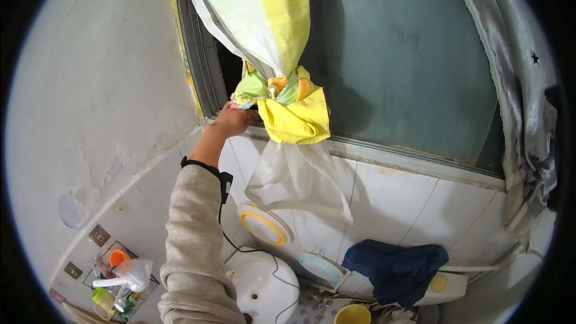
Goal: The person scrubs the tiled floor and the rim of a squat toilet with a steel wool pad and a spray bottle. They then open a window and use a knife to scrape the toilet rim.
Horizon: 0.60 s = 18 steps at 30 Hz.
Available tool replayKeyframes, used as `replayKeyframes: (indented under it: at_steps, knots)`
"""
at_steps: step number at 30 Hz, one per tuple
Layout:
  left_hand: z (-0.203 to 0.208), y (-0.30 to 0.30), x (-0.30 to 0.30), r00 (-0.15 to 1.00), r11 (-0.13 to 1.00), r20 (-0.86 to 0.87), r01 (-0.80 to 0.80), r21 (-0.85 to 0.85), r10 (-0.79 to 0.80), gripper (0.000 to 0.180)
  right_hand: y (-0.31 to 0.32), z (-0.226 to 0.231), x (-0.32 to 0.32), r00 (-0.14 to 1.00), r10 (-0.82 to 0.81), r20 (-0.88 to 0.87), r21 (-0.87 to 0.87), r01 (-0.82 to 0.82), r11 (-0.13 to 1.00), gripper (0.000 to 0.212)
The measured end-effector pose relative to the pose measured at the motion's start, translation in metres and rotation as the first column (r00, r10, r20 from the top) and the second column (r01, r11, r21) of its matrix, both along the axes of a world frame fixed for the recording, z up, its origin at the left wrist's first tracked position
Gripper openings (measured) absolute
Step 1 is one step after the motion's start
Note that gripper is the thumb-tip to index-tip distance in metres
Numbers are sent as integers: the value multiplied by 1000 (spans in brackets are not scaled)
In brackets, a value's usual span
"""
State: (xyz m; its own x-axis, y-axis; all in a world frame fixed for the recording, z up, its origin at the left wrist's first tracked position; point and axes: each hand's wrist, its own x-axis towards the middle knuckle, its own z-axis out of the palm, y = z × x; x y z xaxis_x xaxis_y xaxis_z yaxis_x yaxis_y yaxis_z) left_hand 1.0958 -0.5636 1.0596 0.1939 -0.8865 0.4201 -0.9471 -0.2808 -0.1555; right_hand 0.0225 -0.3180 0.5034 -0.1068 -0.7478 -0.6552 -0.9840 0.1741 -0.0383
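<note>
My left hand (233, 121) reaches up to the window's left lower corner, beside a knotted curtain (288, 99). Its fingers are partly hidden at the cloth and the dark window gap, so their grip is unclear. The curtain is white, yellow and green and is bunched into a knot, its yellow end folded over. Below the knot hangs a sheer white cloth (300, 180). Behind it stands the window pane (408, 72), grey-green, in a metal frame (207, 78). A black band with a small box (225, 186) and a cable sits on my left wrist. My right hand is out of sight.
Lower down are a white washbasin (270, 282), two basins with orange (264, 226) and blue (321, 269) rims against the tiles, and a yellow bucket (353, 314). Dark blue cloth (396, 270) drapes over a pipe. A wire rack (141, 303) holds toiletries; a grey curtain (522, 84) hangs right.
</note>
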Motion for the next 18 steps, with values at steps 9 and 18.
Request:
replayKeyframes:
  at_steps: [9,18]
  knots:
    - [-2,-2,0,952,994,287,109,22,-111,34,1,-1,10,996,-80,47,-14,80,997,43]
    - [-14,-21,60,875,942,355,328,67,-329,45,23,37,55,965,-251,75,-120,258,959,23]
